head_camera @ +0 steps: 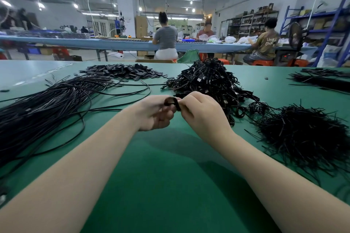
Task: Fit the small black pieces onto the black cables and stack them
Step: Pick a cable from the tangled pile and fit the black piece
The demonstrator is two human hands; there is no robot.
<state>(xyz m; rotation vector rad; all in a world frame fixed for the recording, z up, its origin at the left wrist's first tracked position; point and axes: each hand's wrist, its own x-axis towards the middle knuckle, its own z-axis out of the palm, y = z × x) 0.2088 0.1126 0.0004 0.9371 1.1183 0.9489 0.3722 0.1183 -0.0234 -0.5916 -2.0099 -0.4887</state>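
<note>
Hands are meeting above the green counter [170, 166]: left hand [155, 113] and right hand [200, 111] both pinching one looped thin black cable [173, 102], finished tangled heap [210, 79] lying just beyond, nearer the right.

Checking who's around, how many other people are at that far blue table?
3: grey-shirted person seated mid-table, one facing across it, brown-shirted person at right. Blurred figures far left may be more.

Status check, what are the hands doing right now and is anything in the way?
Left hand and right hand both pinch one black cable above the table. Nothing between them. Finished heap just beyond.
</note>
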